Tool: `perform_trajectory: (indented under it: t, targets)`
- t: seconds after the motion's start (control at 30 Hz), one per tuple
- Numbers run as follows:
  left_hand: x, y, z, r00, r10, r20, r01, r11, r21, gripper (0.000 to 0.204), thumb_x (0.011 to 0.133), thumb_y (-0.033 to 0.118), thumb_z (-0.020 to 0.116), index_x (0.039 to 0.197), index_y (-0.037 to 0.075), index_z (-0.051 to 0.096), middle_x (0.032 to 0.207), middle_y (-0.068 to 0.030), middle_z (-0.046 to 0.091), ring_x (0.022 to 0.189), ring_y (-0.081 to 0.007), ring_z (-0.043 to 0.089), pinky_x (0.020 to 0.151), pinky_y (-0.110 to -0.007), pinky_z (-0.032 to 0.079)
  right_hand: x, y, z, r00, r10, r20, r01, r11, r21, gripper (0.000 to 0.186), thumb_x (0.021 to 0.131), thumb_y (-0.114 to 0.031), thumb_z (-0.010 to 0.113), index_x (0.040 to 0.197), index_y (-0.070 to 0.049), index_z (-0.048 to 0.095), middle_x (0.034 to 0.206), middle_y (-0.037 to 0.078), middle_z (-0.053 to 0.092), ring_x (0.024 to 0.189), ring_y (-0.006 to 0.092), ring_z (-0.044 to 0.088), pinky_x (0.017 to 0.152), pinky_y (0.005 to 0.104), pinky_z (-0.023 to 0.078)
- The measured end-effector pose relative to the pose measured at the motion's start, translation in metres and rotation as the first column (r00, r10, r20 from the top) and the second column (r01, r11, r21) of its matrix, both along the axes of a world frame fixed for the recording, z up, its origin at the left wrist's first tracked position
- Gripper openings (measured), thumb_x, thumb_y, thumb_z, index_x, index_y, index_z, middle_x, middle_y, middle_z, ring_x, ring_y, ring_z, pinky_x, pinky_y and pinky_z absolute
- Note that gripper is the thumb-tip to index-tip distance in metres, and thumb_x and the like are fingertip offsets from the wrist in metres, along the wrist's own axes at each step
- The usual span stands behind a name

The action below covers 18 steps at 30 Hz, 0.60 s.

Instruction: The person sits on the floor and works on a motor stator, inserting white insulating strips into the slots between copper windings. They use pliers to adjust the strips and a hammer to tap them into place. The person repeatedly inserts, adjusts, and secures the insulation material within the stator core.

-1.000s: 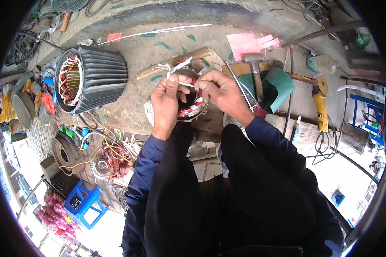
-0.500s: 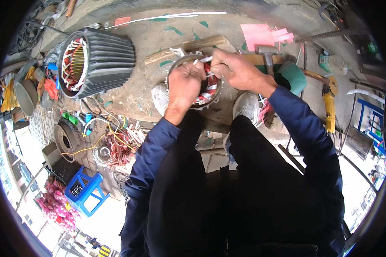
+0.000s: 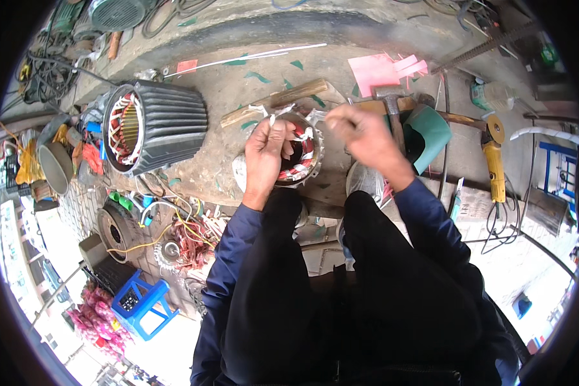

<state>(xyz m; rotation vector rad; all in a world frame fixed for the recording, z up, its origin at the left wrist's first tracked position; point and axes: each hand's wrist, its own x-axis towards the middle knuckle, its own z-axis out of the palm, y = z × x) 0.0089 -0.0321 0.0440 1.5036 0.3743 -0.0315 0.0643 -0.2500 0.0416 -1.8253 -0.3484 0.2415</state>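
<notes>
The left hand (image 3: 267, 151) is raised over the left side of a round motor ring (image 3: 307, 151), its thumb and fingertips pinched together on a bit of white strip (image 3: 272, 120). The right hand (image 3: 363, 138) hangs just beyond the ring's right side, blurred, with its fingers curled narrow; whether it holds anything cannot be told. The ring sits on the concrete floor (image 3: 228, 145), near the edge closest to the person, between two pale shoes. Red coils wrapped with white line its inside, and white ends stick up at its far rim.

Just behind the ring lies a wooden stick (image 3: 302, 92), slanted. Toward the floor's left edge, a larger grey ribbed motor casing (image 3: 174, 122) lies on its side, its open end turned left and showing white-tied coils. Near the far edge are thin white rods (image 3: 257, 54) and scattered green scraps (image 3: 256, 77). A pink sheet (image 3: 370, 76) lies toward the far right, with a hammer (image 3: 394, 112) nearer and a curled green sheet (image 3: 431, 138) beside it. A yellow grinder (image 3: 493, 167) lies farther right. Past the near left corner are a heap of reddish wire (image 3: 193, 244) and a blue stool (image 3: 145, 305).
</notes>
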Motion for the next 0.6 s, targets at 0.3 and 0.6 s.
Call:
perform_trajectory:
  t: [0.3, 0.6]
  targets:
    - [0.021, -0.012, 0.03, 0.932, -0.313, 0.182, 0.196, 0.859, 0.473, 0.03, 0.11, 0.025, 0.059, 0.118, 0.001, 0.076, 0.107, -0.001, 0.07, 0.09, -0.0088, 0.058, 0.083, -0.024, 0.047, -0.038, 0.06, -0.014, 0.976, -0.027, 0.218, 0.104, 0.931, -0.35, 0.035, 0.094, -0.025, 0.074, 0.114, 0.0, 0.059, 0.101, 0.024, 0.07, 0.083, 0.0443, 0.071, 0.068, 0.0544, 0.056]
    - [0.01, 0.0, 0.01, 0.901, -0.433, -0.002, 0.374, 0.776, 0.509, 0.021, 0.09, 0.004, 0.073, 0.11, 0.003, 0.071, 0.094, -0.0155, 0.071, 0.092, -0.0342, 0.067, 0.081, -0.042, 0.053, -0.013, 0.048, 0.003, 0.994, -0.102, -0.037, 0.098, 0.99, -0.101, 0.021, 0.092, -0.018, 0.074, 0.093, 0.003, 0.071, 0.092, 0.027, 0.072, 0.087, 0.0463, 0.07, 0.075, 0.0511, 0.055]
